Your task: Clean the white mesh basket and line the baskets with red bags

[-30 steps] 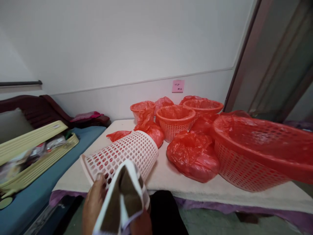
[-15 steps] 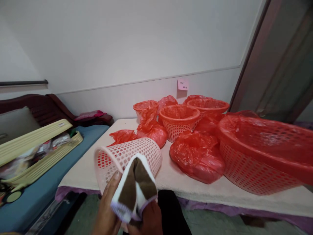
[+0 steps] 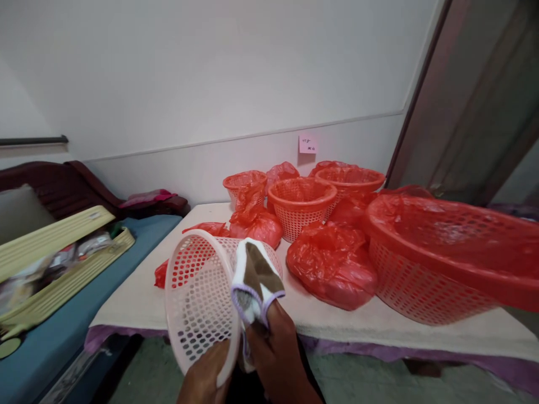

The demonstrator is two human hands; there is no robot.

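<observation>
My left hand grips the rim of a pale pink perforated basket, held tilted with its open mouth turned toward me. My right hand is closed on a white and brown cloth with a purple edge, which rests against the basket's rim. Both hands are at the bottom of the view, just in front of the table's near edge.
A cream-covered table carries several orange-red baskets, red plastic bags and a large red basket lined with a bag. A yellow slatted case lies open on the blue surface to the left. A pink note sticks on the wall.
The pink basket has been lifted off the table and turned so its mouth faces me. My left hand moved to its rim; the cloth moved up against the basket.
</observation>
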